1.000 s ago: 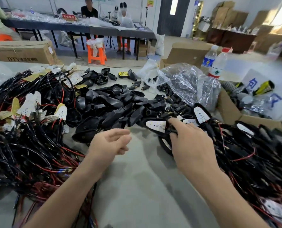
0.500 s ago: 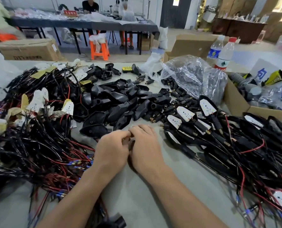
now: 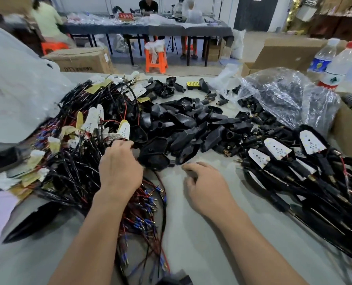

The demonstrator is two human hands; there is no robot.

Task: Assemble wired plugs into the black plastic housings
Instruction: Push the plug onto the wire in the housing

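Left hand [image 3: 119, 169]: reaches into the left tangle of black and red wired plugs with white perforated boards [image 3: 74, 161]. Fingers [image 3: 121, 144] curl down among the wires; cannot tell if they are clamped on one.
Right hand [image 3: 207, 188]: rests on the grey surface [image 3: 191, 239], fingers [image 3: 191, 167] loosely curled, nothing seen in them. Probably waiting to take a housing.
Heap of black moulded plastic housings [image 3: 191, 128]: centre, far side of both hands. One lies just beside the left hand.
Pile of housings already fitted with boards and leads [image 3: 278, 153]: right, well apart from the raw wires.
Layout, as judged: stock left, shells centre, done work right, bare surface between for fitting.
Step, as judged: picking the next wired plug.
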